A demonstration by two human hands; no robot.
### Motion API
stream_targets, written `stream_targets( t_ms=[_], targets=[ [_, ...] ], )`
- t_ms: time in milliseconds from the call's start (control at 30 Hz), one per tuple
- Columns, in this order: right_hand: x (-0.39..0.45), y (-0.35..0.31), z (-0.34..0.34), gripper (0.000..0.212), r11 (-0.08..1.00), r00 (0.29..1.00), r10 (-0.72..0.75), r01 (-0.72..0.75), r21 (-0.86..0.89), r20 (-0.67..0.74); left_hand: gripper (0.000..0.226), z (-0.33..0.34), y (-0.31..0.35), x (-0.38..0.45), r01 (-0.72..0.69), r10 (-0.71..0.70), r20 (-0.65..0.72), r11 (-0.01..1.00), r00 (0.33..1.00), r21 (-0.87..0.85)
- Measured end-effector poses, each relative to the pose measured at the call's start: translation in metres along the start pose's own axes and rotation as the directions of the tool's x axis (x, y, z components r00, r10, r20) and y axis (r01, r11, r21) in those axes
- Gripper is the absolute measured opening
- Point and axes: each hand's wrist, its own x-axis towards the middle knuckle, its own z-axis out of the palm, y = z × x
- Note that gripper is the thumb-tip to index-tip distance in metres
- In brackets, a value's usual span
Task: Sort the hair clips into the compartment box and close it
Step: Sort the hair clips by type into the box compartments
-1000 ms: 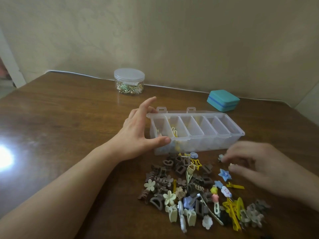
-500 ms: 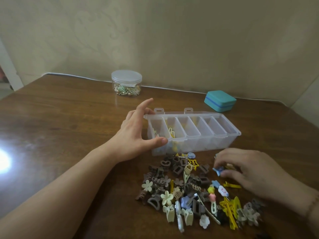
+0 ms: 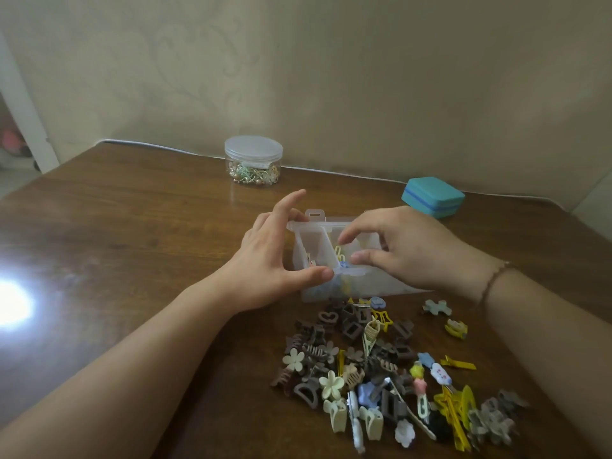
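Observation:
The clear compartment box [image 3: 313, 227] stands open in the middle of the table. My left hand [image 3: 265, 260] grips its left end, thumb on the front wall and fingers behind, index finger raised. My right hand [image 3: 407, 246] hovers over the second compartment with thumb and forefinger apart and nothing between them. Under it, in that compartment, lie a small blue clip [image 3: 344, 265] and a yellow clip [image 3: 338, 251]. The right hand hides the box's right half. A pile of brown, cream, yellow and blue hair clips [image 3: 381, 369] lies in front of the box.
A lidded clear jar [image 3: 253, 160] of small trinkets stands at the back near the wall. A teal case [image 3: 432, 196] sits at the back right. Two stray clips [image 3: 437, 307] [image 3: 456, 327] lie right of the pile. Lamp glare [image 3: 10, 303] marks the table's left.
My right hand picked a blue clip from the right side of the pile and moved up and left over the box. The clip now lies in the second compartment. My left hand stayed put.

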Motion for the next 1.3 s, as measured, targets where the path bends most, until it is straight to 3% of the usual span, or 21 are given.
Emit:
stream_targets(
  t_ms=[233, 633, 767, 967, 1100, 1300],
  targets=[
    [-0.043, 0.003, -0.01, 0.013, 0.997, 0.989, -0.083, 0.082, -0.008, -0.119, 0.11, 0.001, 0.001, 0.0, 0.007, -0.007, 0.007, 1.0, 1.0, -0.003],
    [-0.07, -0.024, 0.028, 0.021, 0.932, 0.932, -0.323, 0.343, -0.118, 0.163, 0.109, 0.002, 0.002, 0.0, 0.008, -0.009, -0.008, 1.0, 1.0, -0.002],
    [-0.061, -0.025, 0.033, 0.031, 0.916, 0.918, -0.341, 0.373, -0.148, 0.201, 0.109, 0.001, 0.001, 0.0, 0.012, -0.012, -0.005, 1.0, 1.0, 0.002],
    [-0.052, -0.03, 0.025, 0.018, 0.903, 0.893, -0.337, 0.396, -0.165, 0.299, 0.108, 0.002, 0.002, 0.0, 0.009, -0.009, -0.014, 1.0, 1.0, -0.003],
    [-0.05, -0.035, 0.021, 0.04, 0.92, 0.904, -0.304, 0.361, -0.154, 0.3, 0.108, 0.002, 0.001, 0.0, 0.007, -0.007, -0.012, 1.0, 1.0, 0.001],
    [-0.044, -0.044, 0.016, 0.027, 0.927, 0.884, -0.268, 0.345, -0.149, 0.383, 0.108, 0.002, 0.002, 0.0, 0.01, -0.01, -0.01, 1.0, 1.0, 0.001]
  ],
)
